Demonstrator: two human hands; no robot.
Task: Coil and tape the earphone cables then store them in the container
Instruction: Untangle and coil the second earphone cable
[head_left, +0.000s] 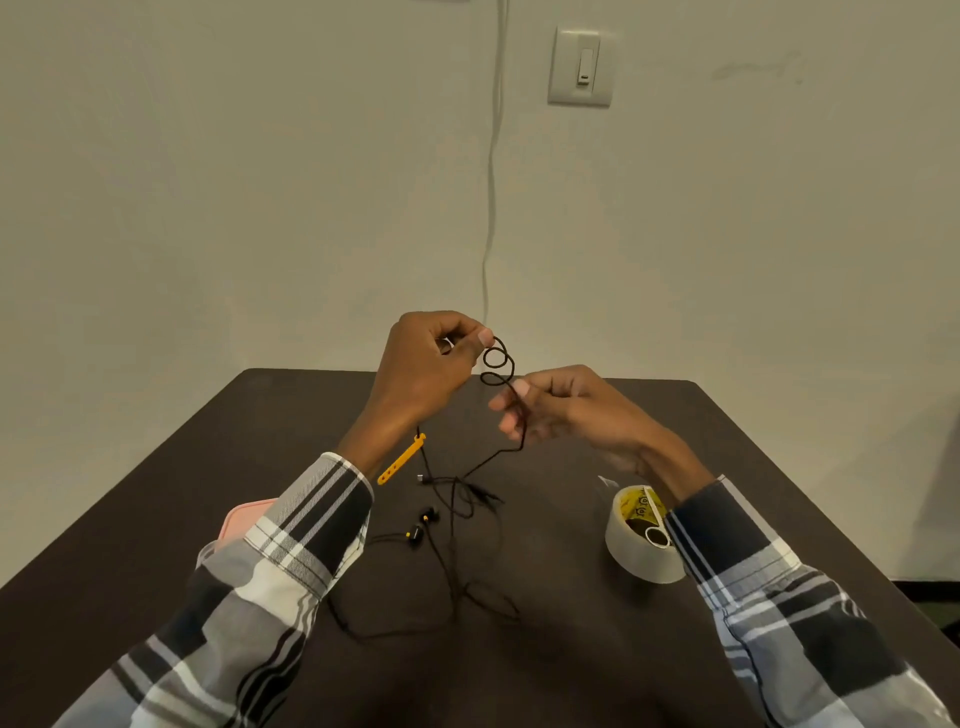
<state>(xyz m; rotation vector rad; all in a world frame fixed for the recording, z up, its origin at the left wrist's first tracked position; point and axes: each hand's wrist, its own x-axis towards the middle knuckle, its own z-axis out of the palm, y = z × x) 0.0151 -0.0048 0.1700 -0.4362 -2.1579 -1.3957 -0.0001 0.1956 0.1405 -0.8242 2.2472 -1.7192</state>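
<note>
Sleeves (291, 561) cover part of a pink container (244, 519) near the table's (571, 649) left edge; tape (636, 545) sits right. Both hands, left (426, 364) and right (561, 405), pinch the cable (497, 366) above the table's middle, its loops stacked upright, the rest trailing down to earbuds (422, 525).

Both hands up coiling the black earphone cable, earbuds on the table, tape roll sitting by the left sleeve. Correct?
One error: the tape roll sits by the right sleeve, not the left, as the head view shows. The rest holds: left hand and right hand coil the black earphone cable, earbuds on the table.
</note>
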